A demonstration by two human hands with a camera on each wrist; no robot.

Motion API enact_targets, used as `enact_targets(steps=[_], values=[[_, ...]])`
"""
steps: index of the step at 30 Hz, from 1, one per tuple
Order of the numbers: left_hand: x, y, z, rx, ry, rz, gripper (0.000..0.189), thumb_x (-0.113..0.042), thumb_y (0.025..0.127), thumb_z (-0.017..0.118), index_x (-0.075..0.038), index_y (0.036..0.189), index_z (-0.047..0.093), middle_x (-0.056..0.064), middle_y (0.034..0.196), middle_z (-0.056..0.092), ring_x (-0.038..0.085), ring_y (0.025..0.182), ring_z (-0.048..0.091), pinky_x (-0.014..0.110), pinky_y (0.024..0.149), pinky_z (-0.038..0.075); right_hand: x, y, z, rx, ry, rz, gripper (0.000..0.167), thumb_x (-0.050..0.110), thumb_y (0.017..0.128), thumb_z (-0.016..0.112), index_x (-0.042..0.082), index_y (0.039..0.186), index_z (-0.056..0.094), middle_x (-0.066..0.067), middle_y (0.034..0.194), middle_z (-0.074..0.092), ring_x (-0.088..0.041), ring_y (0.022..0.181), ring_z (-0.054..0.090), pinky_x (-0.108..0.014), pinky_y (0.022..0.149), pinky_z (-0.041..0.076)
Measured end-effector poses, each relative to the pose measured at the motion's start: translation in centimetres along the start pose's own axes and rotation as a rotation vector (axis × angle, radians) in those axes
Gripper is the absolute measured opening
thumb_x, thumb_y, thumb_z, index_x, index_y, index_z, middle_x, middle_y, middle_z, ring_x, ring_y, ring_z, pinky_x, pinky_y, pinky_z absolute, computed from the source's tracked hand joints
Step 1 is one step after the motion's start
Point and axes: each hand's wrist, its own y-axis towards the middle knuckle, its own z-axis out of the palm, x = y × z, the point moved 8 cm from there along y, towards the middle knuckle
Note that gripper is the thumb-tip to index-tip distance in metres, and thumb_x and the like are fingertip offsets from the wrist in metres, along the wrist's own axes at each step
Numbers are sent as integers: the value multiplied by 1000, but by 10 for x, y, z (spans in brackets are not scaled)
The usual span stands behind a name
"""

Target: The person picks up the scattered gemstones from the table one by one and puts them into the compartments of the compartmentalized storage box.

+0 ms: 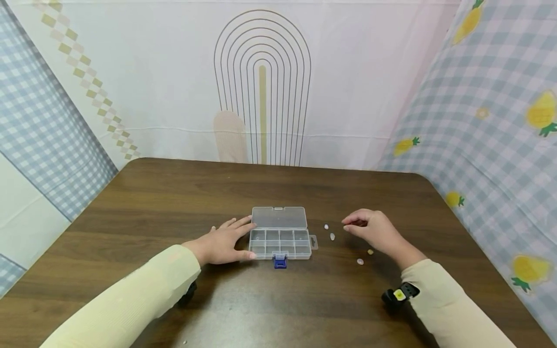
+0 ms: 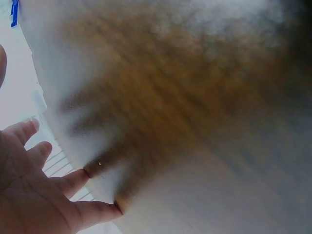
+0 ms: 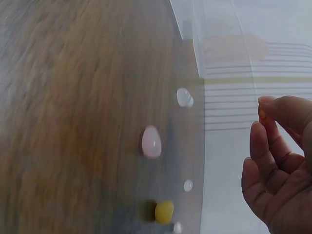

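A clear plastic compartment box [image 1: 280, 241] lies on the table with its lid [image 1: 279, 217] laid back and its blue latch [image 1: 280, 262] toward me. The compartments I can see look empty. My left hand [image 1: 226, 243] spreads its straight fingers along the box's left side, thumb at the near left corner. Right of the box, my right hand [image 1: 374, 231] is raised over the table. Between its thumb and index finger it pinches a small orange stone [image 3: 262, 113], mostly hidden by the fingertips. Below that hand lie a yellow stone [image 1: 370, 252] and a pale pink stone [image 1: 360, 261].
Two whitish stones [image 1: 332, 237] lie between the box's hanging tab [image 1: 314, 241] and my right hand. A tiny pale speck [image 1: 184, 342] is on the brown wooden table [image 1: 196, 188] near the front edge. Patterned cloths [image 1: 174, 72] hang behind and at both sides.
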Motion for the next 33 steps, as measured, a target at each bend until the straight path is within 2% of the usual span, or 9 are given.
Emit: enact_targets(steps=[14, 22, 29, 33], values=[[-1, 0, 0, 9, -2, 0, 82, -61, 86, 60, -24, 153, 31, -2, 162, 16, 39, 146, 12, 76, 102, 12, 25, 11, 18, 20, 31, -53, 11, 9, 88, 70, 5, 97, 75, -3, 96, 66, -14, 81, 59, -28, 70, 50], [-1, 0, 0, 4, 4, 3, 83, -63, 86, 60, -24, 153, 31, -2, 162, 16, 40, 146, 13, 76, 101, 13, 41, 17, 30, 6, 9, -118, 9, 7, 87, 71, 5, 94, 75, -2, 96, 66, -12, 79, 56, -27, 68, 49], [-1, 0, -1, 6, 4, 5, 83, -62, 86, 60, -24, 153, 31, -2, 162, 15, 40, 145, 13, 77, 101, 13, 50, 22, 41, 32, -8, -161, 8, 5, 87, 70, 5, 93, 75, -2, 97, 63, -12, 80, 57, -26, 66, 50], [-1, 0, -1, 6, 6, 5, 83, -62, 86, 60, -23, 153, 31, -3, 162, 14, 40, 146, 13, 76, 101, 13, 58, 23, 46, 41, -55, -211, 8, 5, 87, 70, 6, 92, 76, -2, 98, 63, -14, 83, 59, -29, 68, 51]])
